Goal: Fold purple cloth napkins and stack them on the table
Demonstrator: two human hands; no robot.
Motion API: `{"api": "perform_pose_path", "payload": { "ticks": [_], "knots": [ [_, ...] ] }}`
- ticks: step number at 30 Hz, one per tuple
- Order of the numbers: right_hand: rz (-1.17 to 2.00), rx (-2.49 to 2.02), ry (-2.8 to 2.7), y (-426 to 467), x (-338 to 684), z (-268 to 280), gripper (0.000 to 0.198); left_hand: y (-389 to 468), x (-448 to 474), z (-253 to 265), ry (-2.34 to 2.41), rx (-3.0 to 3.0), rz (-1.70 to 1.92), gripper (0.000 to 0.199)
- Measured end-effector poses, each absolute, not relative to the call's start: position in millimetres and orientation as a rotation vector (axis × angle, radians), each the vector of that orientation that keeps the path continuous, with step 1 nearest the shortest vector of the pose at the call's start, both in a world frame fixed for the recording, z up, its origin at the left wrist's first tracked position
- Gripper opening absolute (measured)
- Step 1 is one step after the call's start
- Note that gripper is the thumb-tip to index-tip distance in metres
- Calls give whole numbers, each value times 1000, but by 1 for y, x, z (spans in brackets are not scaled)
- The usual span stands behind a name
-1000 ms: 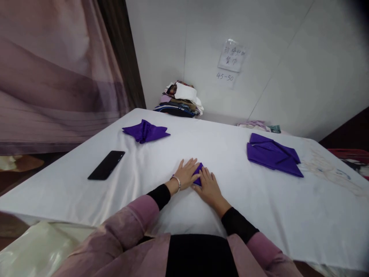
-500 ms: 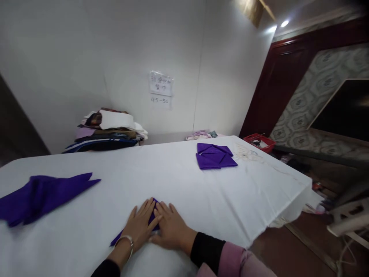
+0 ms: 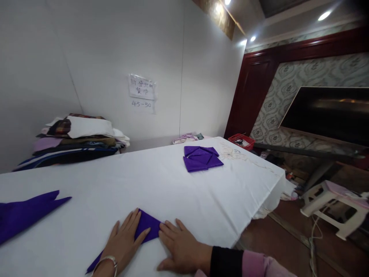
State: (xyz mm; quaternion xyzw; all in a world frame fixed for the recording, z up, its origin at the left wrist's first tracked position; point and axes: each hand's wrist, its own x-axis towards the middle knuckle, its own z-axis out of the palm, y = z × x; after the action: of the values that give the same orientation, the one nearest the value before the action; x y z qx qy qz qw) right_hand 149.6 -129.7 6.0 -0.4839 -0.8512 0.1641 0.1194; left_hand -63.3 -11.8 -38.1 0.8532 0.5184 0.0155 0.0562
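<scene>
A folded purple napkin (image 3: 147, 227) lies near the front of the white-covered table, a pointed end showing past my left wrist. My left hand (image 3: 123, 240) rests flat across its left part with fingers outstretched, hiding some of the cloth. At the napkin's right corner, the fingertips of my right hand (image 3: 181, 244) touch the cloth; the fingers are extended and the thumb stands apart. Farther back sits a purple napkin folded into a squarish shape with flaps (image 3: 201, 157). Another loosely folded purple napkin (image 3: 29, 211) lies at the left, cut off by the view's edge.
A white tablecloth (image 3: 115, 184) covers the table and hangs over its right edge. A pile of folded clothes (image 3: 83, 134) stands behind at the left. A red basket (image 3: 242, 141) is beyond the far right corner. A plastic stool (image 3: 337, 204) stands on the floor at right.
My right hand has moved right, away from my left hand, uncovering more of the purple napkin between them. My view has turned to the right.
</scene>
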Motion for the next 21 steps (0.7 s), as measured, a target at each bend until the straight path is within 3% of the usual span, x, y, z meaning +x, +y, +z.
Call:
{"api": "perform_pose_path", "payload": {
  "ticks": [9, 21],
  "knots": [
    [292, -1284, -2411, -86, 109, 49, 79, -15, -62, -29, 1547, 2626, -101, 63],
    [531, -1216, -2449, -29, 73, 6, 71, -21, -61, -26, 1526, 2653, -120, 54]
  ]
}}
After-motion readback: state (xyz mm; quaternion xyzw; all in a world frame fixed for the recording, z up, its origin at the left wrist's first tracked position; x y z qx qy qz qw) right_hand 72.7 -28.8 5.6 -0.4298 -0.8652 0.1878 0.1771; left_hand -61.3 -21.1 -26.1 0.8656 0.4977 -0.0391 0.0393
